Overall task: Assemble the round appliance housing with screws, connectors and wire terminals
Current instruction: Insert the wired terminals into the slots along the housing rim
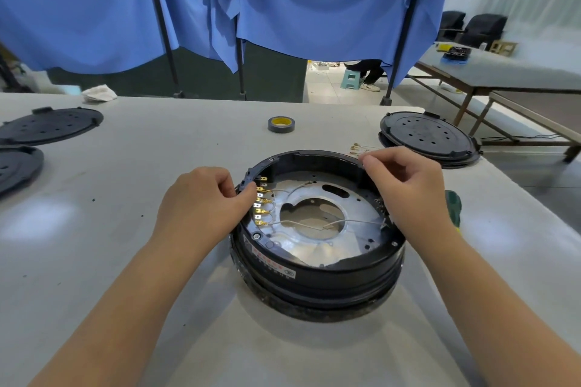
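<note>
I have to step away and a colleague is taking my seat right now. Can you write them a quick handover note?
Left hand: fingers curled at the gold wire terminals on the left inner wall of the round black appliance housing.
Right hand: pinching something small at the far-right rim; what it is cannot be told.
Done: several terminals seated, thin wires crossing the silver plate.
Left: loose terminals beyond the rim; black perforated cover off, far right.

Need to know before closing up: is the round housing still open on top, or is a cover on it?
Open. The round housing has no cover; its metal plate and gold terminals show inside. Black covers lie apart on the table.
</note>
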Tool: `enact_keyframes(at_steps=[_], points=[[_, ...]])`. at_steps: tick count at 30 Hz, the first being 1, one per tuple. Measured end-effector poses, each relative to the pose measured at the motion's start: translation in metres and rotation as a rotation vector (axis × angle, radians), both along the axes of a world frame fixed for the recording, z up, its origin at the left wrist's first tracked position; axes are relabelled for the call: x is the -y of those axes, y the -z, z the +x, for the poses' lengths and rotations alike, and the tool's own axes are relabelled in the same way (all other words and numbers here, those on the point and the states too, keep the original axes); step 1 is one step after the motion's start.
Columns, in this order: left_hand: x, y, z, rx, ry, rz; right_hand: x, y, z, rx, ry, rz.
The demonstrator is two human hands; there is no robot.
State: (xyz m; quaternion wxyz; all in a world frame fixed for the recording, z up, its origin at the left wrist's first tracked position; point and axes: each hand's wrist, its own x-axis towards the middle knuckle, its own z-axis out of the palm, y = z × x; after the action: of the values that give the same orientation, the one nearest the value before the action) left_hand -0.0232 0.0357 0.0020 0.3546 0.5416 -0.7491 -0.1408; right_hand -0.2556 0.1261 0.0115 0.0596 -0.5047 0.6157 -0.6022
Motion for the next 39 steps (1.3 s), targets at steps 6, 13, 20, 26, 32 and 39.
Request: enact_keyframes(at_steps=[6,13,20,26,32,39], points=[[-0.022,-0.015,-0.018,-0.018,0.171,-0.152,-0.006,0.015,-0.006,0.093,-0.002,0.055],[-0.040,-0.022,-0.057,0.128,0.619,0.196,-0.002,0.014,-0.014,0.086,-0.074,0.311],[-0.037,-0.034,-0.113,0.360,0.728,0.208,-0.003,0.012,-0.012,0.071,-0.066,0.281],[-0.026,-0.032,-0.126,0.413,0.816,0.308,-0.002,0.013,-0.013,0.049,-0.060,0.279],[-0.024,-0.031,-0.116,0.291,0.909,0.551,-0.002,0.013,-0.013,0.042,-0.063,0.284],[-0.021,-0.035,-0.114,0.148,0.855,0.556,-0.004,0.012,-0.012,0.119,-0.093,0.251]])
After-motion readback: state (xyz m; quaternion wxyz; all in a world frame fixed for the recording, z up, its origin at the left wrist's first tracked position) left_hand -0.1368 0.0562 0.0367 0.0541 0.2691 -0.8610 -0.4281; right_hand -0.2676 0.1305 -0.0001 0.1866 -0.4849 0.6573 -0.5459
